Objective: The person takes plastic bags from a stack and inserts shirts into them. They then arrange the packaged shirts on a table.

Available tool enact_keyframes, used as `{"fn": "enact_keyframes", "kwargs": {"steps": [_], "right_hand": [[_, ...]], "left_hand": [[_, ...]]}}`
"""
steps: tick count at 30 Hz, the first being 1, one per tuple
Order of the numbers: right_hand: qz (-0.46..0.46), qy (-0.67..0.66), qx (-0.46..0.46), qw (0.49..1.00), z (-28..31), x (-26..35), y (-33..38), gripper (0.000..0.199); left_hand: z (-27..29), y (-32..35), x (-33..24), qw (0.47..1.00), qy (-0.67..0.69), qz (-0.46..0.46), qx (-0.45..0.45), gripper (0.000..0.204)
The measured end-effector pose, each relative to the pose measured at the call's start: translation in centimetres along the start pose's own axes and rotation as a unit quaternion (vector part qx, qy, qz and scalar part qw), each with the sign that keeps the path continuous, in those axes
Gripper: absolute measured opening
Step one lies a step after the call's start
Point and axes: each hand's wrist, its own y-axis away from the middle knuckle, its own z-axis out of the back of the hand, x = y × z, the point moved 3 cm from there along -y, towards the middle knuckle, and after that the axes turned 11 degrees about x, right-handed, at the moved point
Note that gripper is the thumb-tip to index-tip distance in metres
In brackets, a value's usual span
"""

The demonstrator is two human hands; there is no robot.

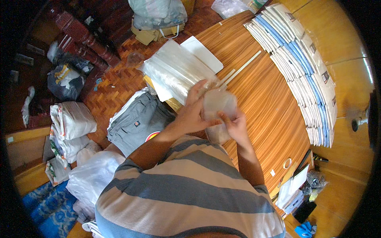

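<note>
Just in front of my body, over the near edge of the wooden table, I hold a folded piece of translucent plastic (219, 104), probably a clear bag. My left hand (191, 113) grips its left side, with the fingers reaching up along it. On the right side, my right hand (236, 123) pinches it with the thumb across the front. A lower flap of the plastic hangs below the hands. Slight blur hides its exact folds. Beyond my left hand lies a stack of clear plastic bags (170, 69), partly over white boards (201, 54).
Folded, bagged garments (295, 71) stand in a long row along the table's far right. A ruler (243, 68) lies mid-table, with a tape roll (287, 163) near the right edge. Grey folded clothing (137, 123) sits at my left; filled sacks (73, 121) are on the floor.
</note>
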Motion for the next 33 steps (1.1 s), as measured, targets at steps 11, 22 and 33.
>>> {"fn": "enact_keyframes", "kwargs": {"steps": [11, 22, 33], "right_hand": [[-0.118, 0.101, 0.037, 0.987, 2.3, -6.4, -1.4, 0.031], [-0.09, 0.152, 0.228, 0.958, 0.0, -5.8, -7.3, 0.03], [-0.157, -0.12, 0.221, 0.955, 1.6, -8.4, -2.6, 0.033]], "left_hand": [[1.3, 0.7, 4.3, 0.972, -0.224, 0.034, -0.064, 0.011], [1.0, 0.4, 1.8, 0.953, -0.266, -0.145, -0.009, 0.011], [1.8, 4.3, 4.6, 0.977, -0.199, -0.006, -0.071, 0.026]]}}
